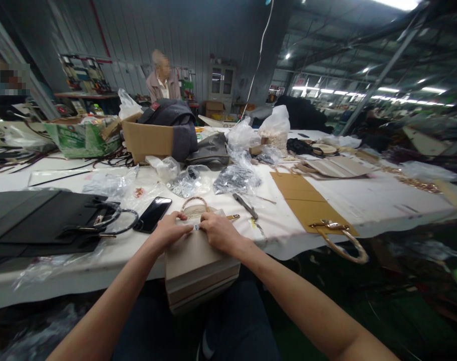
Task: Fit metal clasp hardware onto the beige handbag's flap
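A stack of beige panels (198, 260) hangs over the table's front edge above the person's lap, with a ring-shaped handle (195, 200) at its far end. On the left of the top panel, my left hand (175, 228) has its fingers bent and its thumb reaching toward a small metal piece (196, 227). My right hand (218, 229) is closed at the right side of that piece, fingertips pressed down; what it grips is too small to make out. A black phone (153, 214) lies left of my left hand.
Black panels with handles (44, 220) lie at left; a mustard panel (301, 198) with a handle is at right. Plastic bags (236, 179), a dark tool (245, 206) and a cardboard box (149, 142) sit farther back. A person (163, 82) is behind the table.
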{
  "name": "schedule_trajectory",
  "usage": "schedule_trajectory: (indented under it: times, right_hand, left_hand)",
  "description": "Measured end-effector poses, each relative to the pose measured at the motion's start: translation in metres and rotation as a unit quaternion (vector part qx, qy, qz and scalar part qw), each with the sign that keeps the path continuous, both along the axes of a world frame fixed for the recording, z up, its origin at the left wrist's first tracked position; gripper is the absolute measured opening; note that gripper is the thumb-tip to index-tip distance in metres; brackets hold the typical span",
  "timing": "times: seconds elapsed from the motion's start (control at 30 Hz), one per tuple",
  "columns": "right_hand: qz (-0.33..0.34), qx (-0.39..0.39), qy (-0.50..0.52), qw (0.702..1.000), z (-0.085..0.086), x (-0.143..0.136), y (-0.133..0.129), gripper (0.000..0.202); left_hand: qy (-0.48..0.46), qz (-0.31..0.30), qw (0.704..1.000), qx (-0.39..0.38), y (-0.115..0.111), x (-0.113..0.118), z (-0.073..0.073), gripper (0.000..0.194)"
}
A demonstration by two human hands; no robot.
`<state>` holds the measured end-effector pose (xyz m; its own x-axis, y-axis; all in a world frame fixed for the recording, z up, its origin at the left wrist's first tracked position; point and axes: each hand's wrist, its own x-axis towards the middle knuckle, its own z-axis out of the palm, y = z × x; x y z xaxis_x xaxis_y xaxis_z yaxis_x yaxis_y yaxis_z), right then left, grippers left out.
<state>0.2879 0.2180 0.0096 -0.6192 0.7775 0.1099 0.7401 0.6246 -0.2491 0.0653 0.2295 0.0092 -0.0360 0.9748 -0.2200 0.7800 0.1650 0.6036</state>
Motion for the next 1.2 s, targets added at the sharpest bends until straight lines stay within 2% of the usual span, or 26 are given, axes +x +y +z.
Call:
schedule_trajectory:
  times: [0.17,0.5,0.57,0.67,0.7,0.77,0.83,0.87,0.93,1.03,1.13,1.2]
  right_hand:
    - [0.0,0.022,-0.028,0.999,0.003,-0.002,-0.005,0.028]
    - [0.03,0.088,-0.05,0.994,-0.008,-0.002,-0.003,0.023]
    - [0.046,0.081,-0.013,0.996,-0.009,0.002,0.002,0.022]
    - [0.059,0.063,0.134,0.987,-0.004,0.026,0.024,0.017]
    - [0.029,0.068,0.185,0.98,-0.002,0.038,0.035,0.019]
    - [-0.107,0.088,0.224,0.965,0.003,0.066,0.061,0.025]
    - [-0.28,0.08,0.151,0.945,0.003,0.092,0.089,0.034]
    - [-0.332,0.058,0.101,0.936,0.001,0.103,0.101,0.041]
    - [-0.363,0.013,0.048,0.931,-0.007,0.116,0.121,0.045]
    - [-0.341,-0.017,0.039,0.939,-0.02,0.121,0.135,0.032]
    - [-0.334,0.012,0.063,0.94,-0.022,0.122,0.134,0.02]
    - [-0.345,0.05,0.091,0.933,-0.02,0.128,0.13,0.023]
  left_hand:
    - [0.091,-0.001,0.996,0.016,0.004,0.009,0.002,0.048]
    - [0.112,0.0,0.994,-0.009,0.023,0.015,-0.004,0.05]
    - [0.116,0.004,0.993,-0.011,0.026,0.017,-0.007,0.05]
    - [0.116,0.024,0.993,-0.013,0.031,0.019,-0.011,0.054]
    - [0.113,0.031,0.993,-0.015,0.032,0.02,-0.011,0.057]
    - [0.105,0.036,0.994,-0.023,0.033,0.019,-0.012,0.061]
    - [0.104,0.035,0.994,-0.029,0.033,0.02,-0.01,0.064]
    - [0.106,0.035,0.993,-0.033,0.032,0.02,-0.009,0.065]
    - [0.11,0.04,0.993,-0.036,0.031,0.022,-0.006,0.066]
    - [0.104,0.047,0.993,-0.035,0.026,0.023,-0.001,0.065]
    - [0.097,0.052,0.993,-0.048,0.023,0.024,0.001,0.065]
    - [0.092,0.054,0.993,-0.05,0.022,0.023,0.0,0.065]
